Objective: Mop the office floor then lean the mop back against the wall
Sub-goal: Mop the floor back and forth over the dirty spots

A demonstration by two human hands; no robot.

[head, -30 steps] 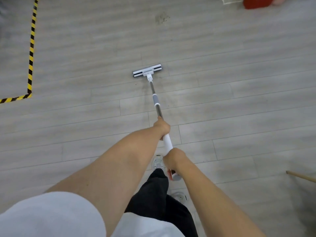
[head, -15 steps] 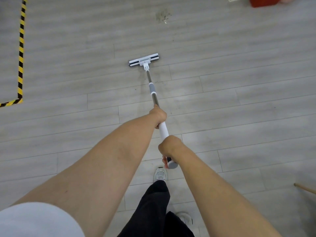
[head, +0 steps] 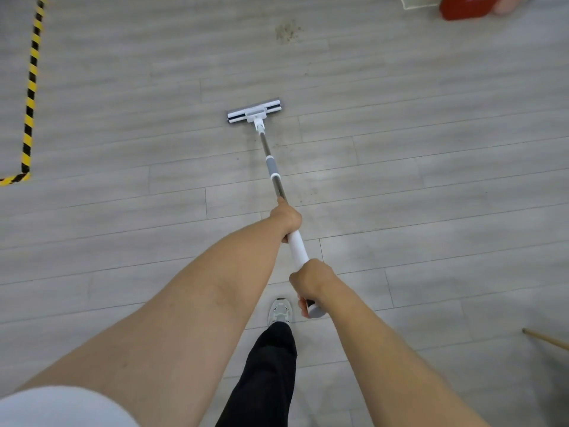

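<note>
A flat mop with a white and grey head (head: 254, 113) lies on the pale grey plank floor (head: 431, 155), its metal pole (head: 273, 171) running back toward me. My left hand (head: 286, 217) grips the pole where the metal meets the white handle. My right hand (head: 311, 280) grips the handle's near end, just above its grey cap. Both arms are stretched forward. A patch of dirt (head: 288, 31) lies on the floor beyond the mop head, and fine specks show to the right of the pole.
Yellow-and-black hazard tape (head: 30, 87) runs along the floor at the left and turns a corner. A red object (head: 465, 7) sits at the top right. A wooden stick tip (head: 545, 338) pokes in at the right edge. My shoe (head: 280, 311) and black trouser leg are below the handle.
The mop head was pushed forward from one second ago, and I have stepped forward with one foot; since half a second ago the mop has barely shifted. Both hands keep their grip.
</note>
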